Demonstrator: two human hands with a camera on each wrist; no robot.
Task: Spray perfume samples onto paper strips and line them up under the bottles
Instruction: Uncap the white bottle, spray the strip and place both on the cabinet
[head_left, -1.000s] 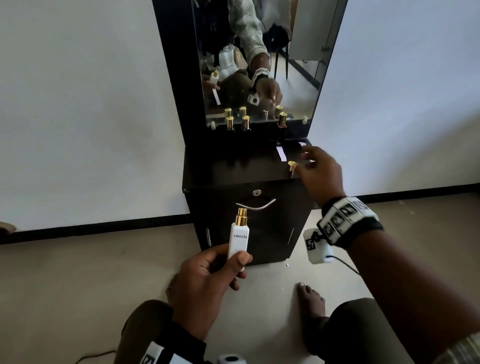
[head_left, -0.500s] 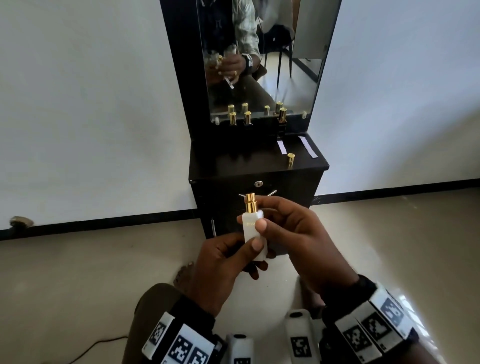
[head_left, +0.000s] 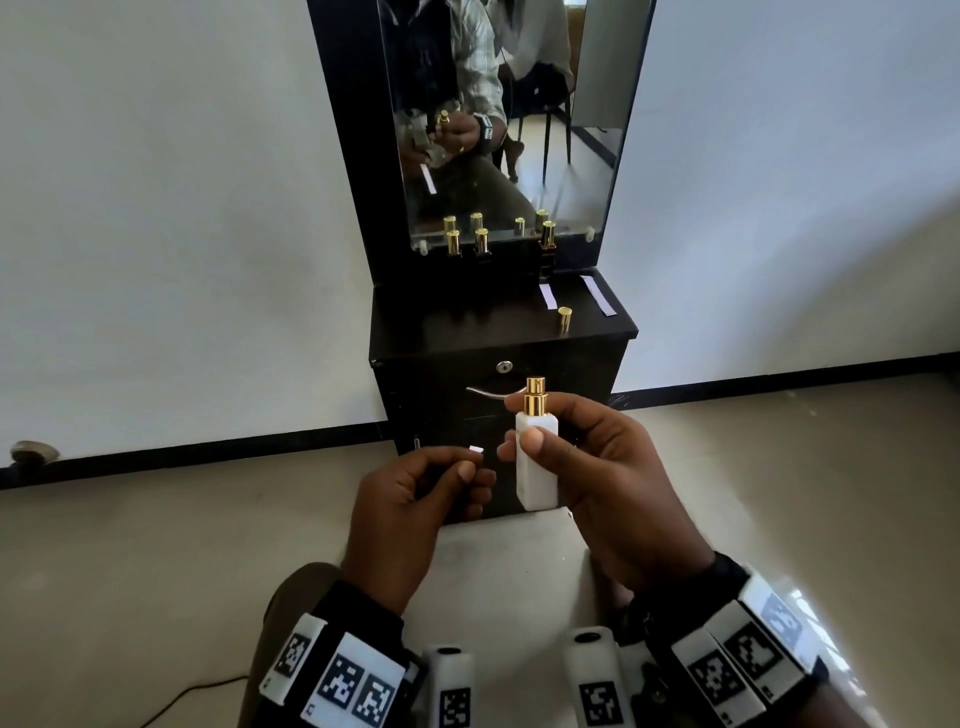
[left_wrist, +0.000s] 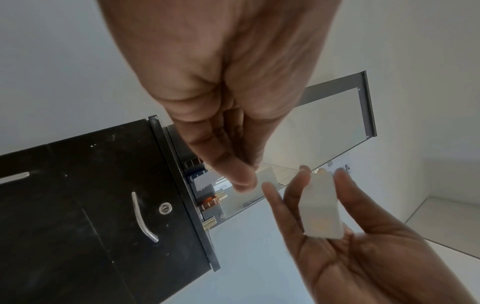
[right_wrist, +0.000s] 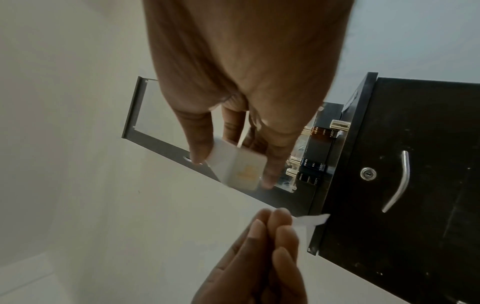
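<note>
A person seated on the floor before a black mirrored dressing cabinet (head_left: 498, 431) readies the next perfume sample. The left hand (head_left: 410, 514), which a second ago gripped the bottle, now pinches a narrow white paper strip (head_left: 476, 449) between thumb and fingers. The white rectangular perfume bottle with a gold sprayer (head_left: 536, 457) has passed to the right hand (head_left: 592, 467), which grasps it upright just beside the strip, nozzle bared. Its gold cap (head_left: 564, 318) stands on the counter, set there moments earlier, near two white strips (head_left: 547, 296) already lying below the row of dark, gold-capped bottles (head_left: 481, 244). With bottle and strip in separate hands, the spraying looks imminent.
</note>
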